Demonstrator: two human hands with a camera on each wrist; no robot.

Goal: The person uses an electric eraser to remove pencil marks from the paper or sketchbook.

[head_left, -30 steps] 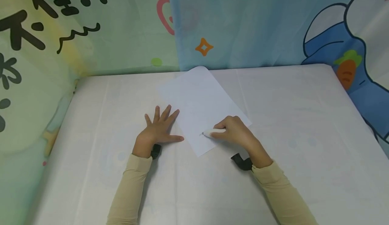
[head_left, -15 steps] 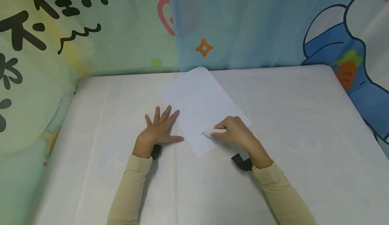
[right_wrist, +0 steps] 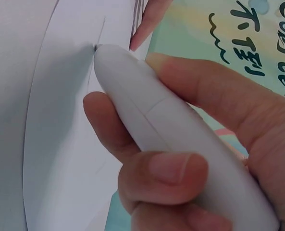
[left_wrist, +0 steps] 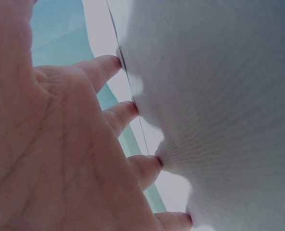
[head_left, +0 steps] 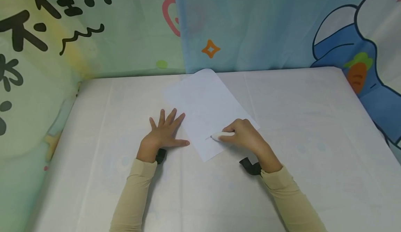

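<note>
A white sheet of paper [head_left: 203,103] lies at an angle on the white-covered table. My right hand [head_left: 247,138] holds a thick white pen [right_wrist: 166,120] with a smooth, rounded body, fingers and thumb curled round it. The pen's thin dark tip is at the paper, on a fine straight line [right_wrist: 102,30] drawn near the sheet's front corner. My left hand [head_left: 163,134] rests with fingers spread wide, its thumb and index fingertips right at the paper's left edge. Seen from the left wrist, fingertips [left_wrist: 159,163] press on the white surface.
The white tablecloth [head_left: 313,138] covers the whole table. Behind and to the left hang printed cloths, a blue one [head_left: 266,26] and a green one [head_left: 131,44] with black characters. A dark band [head_left: 250,167] is on the right wrist.
My right hand has slid the pen slightly to the right and away from me, and the line shows a little longer behind the tip. The left hand stays where it was.
</note>
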